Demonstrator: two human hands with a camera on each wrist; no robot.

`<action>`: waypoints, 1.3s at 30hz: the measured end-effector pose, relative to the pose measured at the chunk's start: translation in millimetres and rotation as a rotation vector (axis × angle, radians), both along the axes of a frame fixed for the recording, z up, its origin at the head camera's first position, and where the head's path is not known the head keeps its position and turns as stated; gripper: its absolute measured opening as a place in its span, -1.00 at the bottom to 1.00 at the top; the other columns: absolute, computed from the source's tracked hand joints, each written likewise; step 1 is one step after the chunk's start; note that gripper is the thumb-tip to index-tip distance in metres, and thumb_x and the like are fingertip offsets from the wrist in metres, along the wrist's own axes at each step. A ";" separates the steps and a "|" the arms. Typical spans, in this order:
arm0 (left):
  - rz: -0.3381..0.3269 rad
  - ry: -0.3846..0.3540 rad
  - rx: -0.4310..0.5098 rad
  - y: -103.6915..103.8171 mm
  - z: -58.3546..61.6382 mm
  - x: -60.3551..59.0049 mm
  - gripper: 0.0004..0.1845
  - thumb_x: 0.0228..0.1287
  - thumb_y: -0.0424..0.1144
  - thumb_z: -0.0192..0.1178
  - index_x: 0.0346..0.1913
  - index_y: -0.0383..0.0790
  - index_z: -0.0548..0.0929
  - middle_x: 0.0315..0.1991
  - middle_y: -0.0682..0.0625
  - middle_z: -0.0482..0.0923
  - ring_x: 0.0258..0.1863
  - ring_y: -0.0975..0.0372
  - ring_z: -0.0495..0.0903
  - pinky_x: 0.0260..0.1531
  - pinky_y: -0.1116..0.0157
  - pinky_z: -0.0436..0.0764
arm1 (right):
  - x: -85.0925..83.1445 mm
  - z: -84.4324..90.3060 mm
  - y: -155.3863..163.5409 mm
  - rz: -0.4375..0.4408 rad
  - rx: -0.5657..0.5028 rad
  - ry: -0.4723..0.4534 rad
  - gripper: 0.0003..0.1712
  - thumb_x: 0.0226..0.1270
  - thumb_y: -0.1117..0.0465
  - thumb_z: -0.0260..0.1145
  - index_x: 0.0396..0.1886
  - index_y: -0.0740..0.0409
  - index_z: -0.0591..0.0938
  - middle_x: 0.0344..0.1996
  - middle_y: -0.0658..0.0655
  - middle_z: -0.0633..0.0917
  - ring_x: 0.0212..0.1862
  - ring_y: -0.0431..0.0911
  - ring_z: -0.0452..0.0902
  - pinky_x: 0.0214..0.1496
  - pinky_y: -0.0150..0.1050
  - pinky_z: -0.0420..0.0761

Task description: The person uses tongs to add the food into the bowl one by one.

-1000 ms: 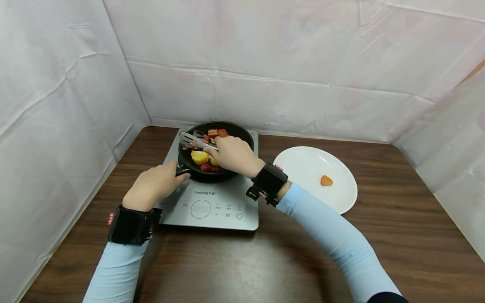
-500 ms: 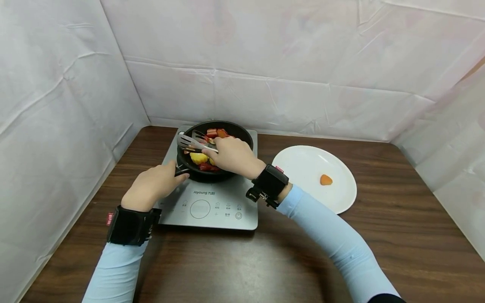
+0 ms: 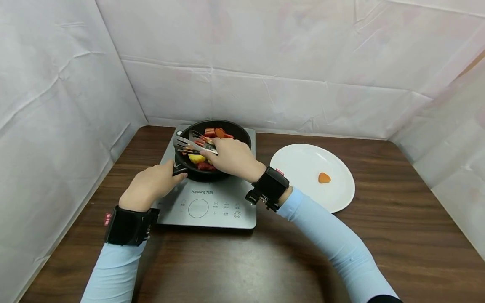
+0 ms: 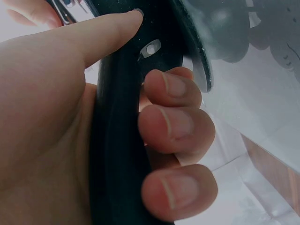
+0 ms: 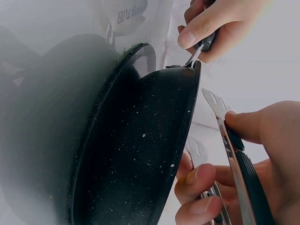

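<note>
My left hand (image 3: 149,187) grips the black handle (image 4: 117,150) of a frying pan (image 5: 140,126), fingers wrapped underneath and thumb lying along the top. Over the pan, my right hand (image 3: 236,158) holds metal tongs (image 5: 234,159) with dark grips, thumb on one arm and fingers on the other. The slotted ends of the tongs stand apart, above the left side of the food. Inside the pan lie a yellow piece (image 3: 196,159) resembling corn, red pieces (image 3: 206,166) and an orange piece (image 3: 219,133). My right hand hides part of the food.
The pan sits on a silver induction cooktop (image 3: 216,223) at the back of the wooden table (image 3: 379,235). Right of it stands a white oval plate (image 3: 299,158) bearing one orange piece (image 3: 323,178). White sheeting (image 3: 265,50) encloses the back and sides.
The tongs have shifted slightly left and lower over the pan with my right hand. My left hand keeps its grip on the handle. The whole head view has drifted a little.
</note>
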State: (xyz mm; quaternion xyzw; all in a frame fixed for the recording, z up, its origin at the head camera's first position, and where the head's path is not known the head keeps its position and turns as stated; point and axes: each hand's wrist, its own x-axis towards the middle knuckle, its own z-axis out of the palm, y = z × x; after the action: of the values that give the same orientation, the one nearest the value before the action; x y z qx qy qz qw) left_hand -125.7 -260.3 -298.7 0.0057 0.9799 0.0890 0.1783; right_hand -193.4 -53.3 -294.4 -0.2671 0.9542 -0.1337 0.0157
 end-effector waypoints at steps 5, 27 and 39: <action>-0.006 -0.004 0.000 -0.7 1.1 0.4 -0.20 0.61 0.12 -0.08 0.49 -0.56 0.16 0.32 -0.56 0.39 0.15 -0.30 0.58 -0.05 -0.17 0.61 | -0.4 1.0 0.2 0.025 -0.011 -0.003 -0.35 0.53 -0.31 0.09 0.35 0.00 0.54 -0.16 -0.02 0.72 -0.28 -0.13 0.60 -0.37 -0.23 0.53; -0.002 0.011 0.020 -2.7 -0.2 1.8 -0.24 0.60 0.13 -0.07 0.44 -0.54 0.23 0.22 -0.53 0.50 -0.07 -0.15 0.67 -0.22 -0.06 0.64 | -2.2 -9.4 10.7 0.044 -0.021 0.282 -0.36 0.31 -0.24 0.41 0.33 -0.17 0.57 -0.04 0.02 0.69 -0.04 -0.08 0.64 -0.22 -0.16 0.65; -0.004 0.024 0.042 -1.1 -0.7 1.5 -0.31 0.60 0.12 -0.05 0.39 -0.47 0.30 0.15 -0.47 0.57 -0.17 -0.05 0.65 -0.30 0.01 0.60 | -4.1 -2.3 24.7 -0.029 -0.083 0.000 -0.45 0.54 -0.29 0.09 0.06 0.05 0.63 -0.46 0.00 0.65 -0.40 -0.12 0.58 -0.39 -0.21 0.51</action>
State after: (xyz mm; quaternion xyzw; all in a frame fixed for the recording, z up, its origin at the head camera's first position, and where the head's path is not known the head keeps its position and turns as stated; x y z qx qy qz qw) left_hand -124.1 -261.4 -299.4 0.0126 0.9800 0.1089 0.1664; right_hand -197.5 -28.6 -296.7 -0.2538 0.9516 -0.1735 0.0024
